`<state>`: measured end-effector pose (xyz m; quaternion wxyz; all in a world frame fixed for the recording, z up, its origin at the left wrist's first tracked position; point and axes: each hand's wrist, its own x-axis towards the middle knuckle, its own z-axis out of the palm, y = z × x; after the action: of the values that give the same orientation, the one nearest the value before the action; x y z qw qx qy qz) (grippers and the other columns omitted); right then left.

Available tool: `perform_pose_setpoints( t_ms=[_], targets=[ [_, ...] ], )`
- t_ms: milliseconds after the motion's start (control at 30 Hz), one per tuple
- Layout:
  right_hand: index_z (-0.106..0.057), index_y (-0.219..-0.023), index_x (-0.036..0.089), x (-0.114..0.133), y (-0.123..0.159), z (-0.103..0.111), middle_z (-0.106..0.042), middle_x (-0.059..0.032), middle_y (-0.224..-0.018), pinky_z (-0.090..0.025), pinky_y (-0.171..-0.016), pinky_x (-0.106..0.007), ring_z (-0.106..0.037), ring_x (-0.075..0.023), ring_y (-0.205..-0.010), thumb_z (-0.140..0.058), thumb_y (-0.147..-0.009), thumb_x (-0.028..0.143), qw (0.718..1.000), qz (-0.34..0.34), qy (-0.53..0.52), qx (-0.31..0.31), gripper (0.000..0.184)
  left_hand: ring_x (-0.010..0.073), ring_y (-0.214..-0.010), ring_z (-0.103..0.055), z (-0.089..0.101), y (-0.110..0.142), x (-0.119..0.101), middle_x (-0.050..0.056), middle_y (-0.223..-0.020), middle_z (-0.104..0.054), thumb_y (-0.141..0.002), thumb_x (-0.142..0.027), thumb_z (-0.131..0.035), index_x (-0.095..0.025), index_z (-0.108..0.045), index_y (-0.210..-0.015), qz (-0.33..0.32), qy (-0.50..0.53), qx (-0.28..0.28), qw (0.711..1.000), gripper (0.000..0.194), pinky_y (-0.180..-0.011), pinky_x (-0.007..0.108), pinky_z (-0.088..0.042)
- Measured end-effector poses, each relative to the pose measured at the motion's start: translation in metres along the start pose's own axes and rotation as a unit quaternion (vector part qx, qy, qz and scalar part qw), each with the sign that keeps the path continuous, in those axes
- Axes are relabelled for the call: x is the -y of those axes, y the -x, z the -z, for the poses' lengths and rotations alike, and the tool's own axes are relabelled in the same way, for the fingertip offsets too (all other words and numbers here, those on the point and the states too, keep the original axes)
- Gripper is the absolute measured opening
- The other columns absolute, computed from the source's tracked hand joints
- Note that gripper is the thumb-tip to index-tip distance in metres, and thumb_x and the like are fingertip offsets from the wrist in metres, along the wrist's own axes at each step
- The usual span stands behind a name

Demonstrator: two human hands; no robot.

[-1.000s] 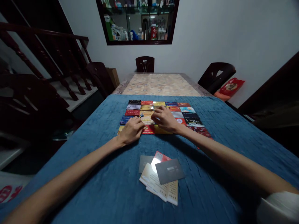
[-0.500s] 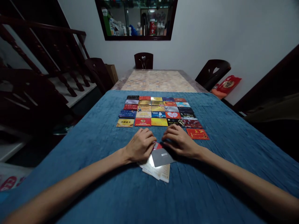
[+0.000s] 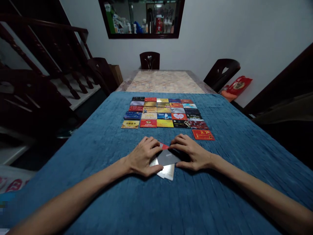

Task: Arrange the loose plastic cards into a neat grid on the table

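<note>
A loose pile of cards lies on the blue cloth in front of me, a grey card (image 3: 167, 158) on top. A red card (image 3: 164, 146) peeks out at the far edge, and pale cards (image 3: 169, 173) stick out at the near side. At the pile's left side, my left hand (image 3: 144, 156) is open, its thumb reaching over the near cards and its fingers at the far side. My right hand (image 3: 192, 151) is open at the right side, forefinger touching the grey card and thumb by its right corner.
Several rows of colourful cards (image 3: 165, 123) lie beyond my hands. A single red card (image 3: 203, 134) sits below the rows at the right. The blue cloth (image 3: 102, 143) covers the near table; chairs (image 3: 149, 60) stand around it.
Both thumbs have spread away from the fingers, around the pile. The pale cards stick out less on the near side. The view has tilted slightly down.
</note>
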<state>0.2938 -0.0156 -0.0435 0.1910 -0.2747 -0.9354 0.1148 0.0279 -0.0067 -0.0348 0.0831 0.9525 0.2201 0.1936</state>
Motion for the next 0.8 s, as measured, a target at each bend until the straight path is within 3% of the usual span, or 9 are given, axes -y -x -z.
perform_pose_setpoints(
  t_ms=[167, 333, 533, 800],
  targets=[
    [-0.062, -0.121, 0.014, -0.002, 0.0, -0.004, -0.063, -0.0138, -0.109, -0.043, -0.084, -0.044, -0.051, -0.0254, -0.098, -0.059, -0.091, 0.049, 0.999, 0.03, 0.011, -0.034, 0.046, 0.0289, -0.103, -0.054, 0.001, 0.001, 0.0, 0.014, -0.114, -0.062, -0.076, -0.044, -0.068, -0.013, -0.06, -0.116, -0.008, -0.008, 0.01, 1.0, 0.052, -0.089, 0.045, -0.041],
    [-0.065, -0.114, 0.014, -0.003, -0.001, -0.007, -0.065, -0.0125, -0.101, -0.046, -0.081, -0.042, -0.052, -0.0233, -0.093, -0.059, -0.092, 0.044, 0.996, 0.055, 0.018, -0.064, 0.038, 0.0271, -0.098, -0.053, -0.001, 0.0, 0.002, 0.012, -0.106, -0.063, -0.078, -0.042, -0.066, -0.013, -0.063, -0.109, -0.017, -0.004, -0.002, 1.0, 0.042, -0.086, 0.044, -0.042],
    [-0.069, -0.106, 0.014, -0.004, -0.002, -0.008, -0.066, -0.0091, -0.089, -0.046, -0.077, -0.038, -0.054, -0.0204, -0.085, -0.049, -0.1, 0.04, 0.995, 0.051, 0.015, -0.088, 0.033, 0.023, -0.09, -0.054, -0.002, 0.001, 0.006, 0.009, -0.091, -0.065, -0.089, -0.035, -0.056, -0.014, -0.068, -0.094, -0.02, 0.04, -0.058, 0.997, 0.024, -0.08, 0.04, -0.042],
    [-0.067, -0.102, 0.015, -0.009, -0.008, -0.018, -0.067, -0.0063, -0.079, -0.047, -0.069, -0.031, -0.056, -0.0182, -0.077, -0.048, -0.101, 0.027, 0.984, 0.03, 0.013, -0.176, 0.022, 0.0191, -0.083, -0.056, -0.008, -0.003, 0.011, 0.007, -0.081, -0.067, -0.1, -0.025, -0.044, -0.015, -0.068, -0.085, 0.013, 0.09, -0.11, 0.99, 0.03, -0.078, 0.036, -0.043]
  ],
)
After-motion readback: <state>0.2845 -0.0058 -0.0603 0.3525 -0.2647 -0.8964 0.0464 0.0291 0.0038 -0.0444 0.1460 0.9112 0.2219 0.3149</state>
